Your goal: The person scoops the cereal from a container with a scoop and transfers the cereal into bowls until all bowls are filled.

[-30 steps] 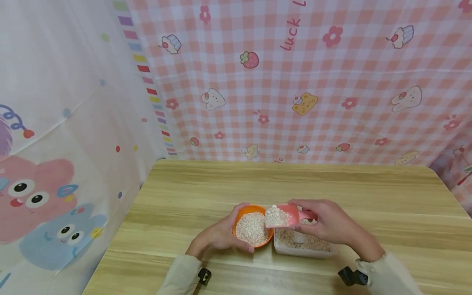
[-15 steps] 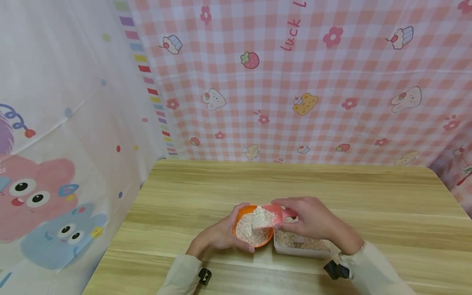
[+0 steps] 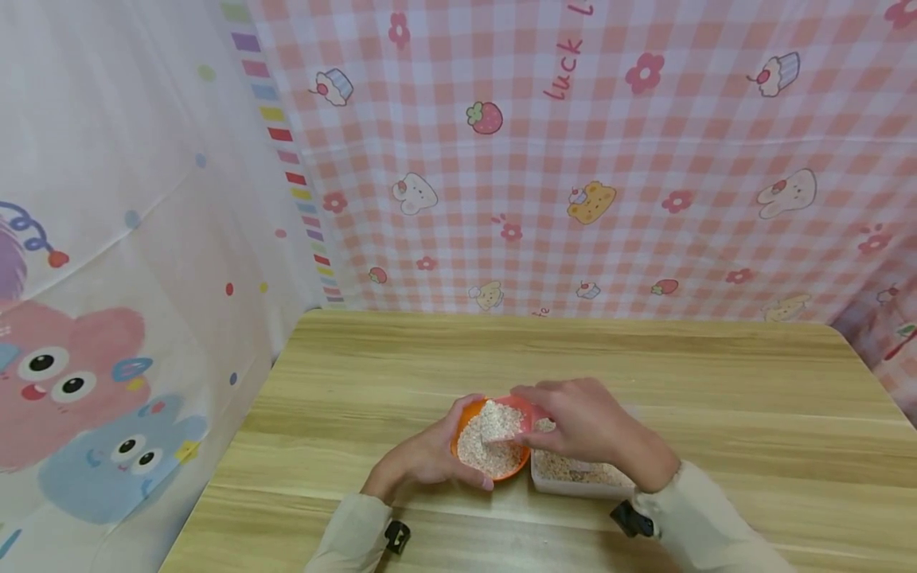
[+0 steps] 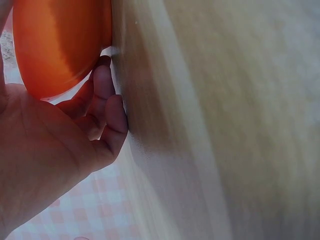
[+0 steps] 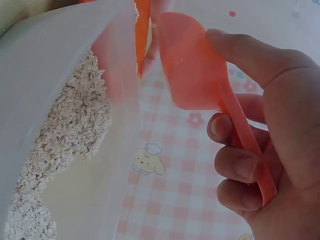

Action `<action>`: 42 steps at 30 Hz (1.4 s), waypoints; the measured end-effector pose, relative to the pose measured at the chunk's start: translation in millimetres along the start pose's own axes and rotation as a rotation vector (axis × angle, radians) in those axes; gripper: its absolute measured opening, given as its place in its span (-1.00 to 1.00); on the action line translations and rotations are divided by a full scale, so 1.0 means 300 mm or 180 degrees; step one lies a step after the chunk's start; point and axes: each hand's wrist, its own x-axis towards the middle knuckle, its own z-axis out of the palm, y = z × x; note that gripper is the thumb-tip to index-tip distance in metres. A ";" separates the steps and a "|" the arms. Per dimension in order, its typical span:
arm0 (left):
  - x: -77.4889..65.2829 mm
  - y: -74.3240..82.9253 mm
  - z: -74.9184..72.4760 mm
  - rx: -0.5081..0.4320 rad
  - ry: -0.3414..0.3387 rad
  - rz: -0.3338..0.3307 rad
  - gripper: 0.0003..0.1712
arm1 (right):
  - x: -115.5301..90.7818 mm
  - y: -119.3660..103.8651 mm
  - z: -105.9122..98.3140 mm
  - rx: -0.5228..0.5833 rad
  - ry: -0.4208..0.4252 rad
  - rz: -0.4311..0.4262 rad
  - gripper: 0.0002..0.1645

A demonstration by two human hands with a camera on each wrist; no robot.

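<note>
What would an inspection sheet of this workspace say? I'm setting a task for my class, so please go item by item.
Surface: wood-grain table.
Job's things: orange bowl holding pale flakes; pink scoop, loaded with flakes, over the bowl; translucent tub with more flakes, beside the bowl.
Clutter: nothing seen.
Grips: left grip holds the bowl; right grip holds the scoop.
Cables: nothing seen.
Surroundings: pink checked cloth behind; white cartoon-print cloth at the picture's left.
</note>
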 end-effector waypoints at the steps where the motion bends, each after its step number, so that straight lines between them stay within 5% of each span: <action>1: 0.000 -0.001 0.000 0.0010 0.0000 0.0002 0.35 | 0.002 -0.003 0.001 -0.0040 0.0004 -0.0007 -0.38; 42: 0.002 -0.004 0.000 -0.0099 -0.0032 0.0100 0.29 | 0.057 -0.038 -0.001 -0.0941 0.0376 -0.0325 -0.38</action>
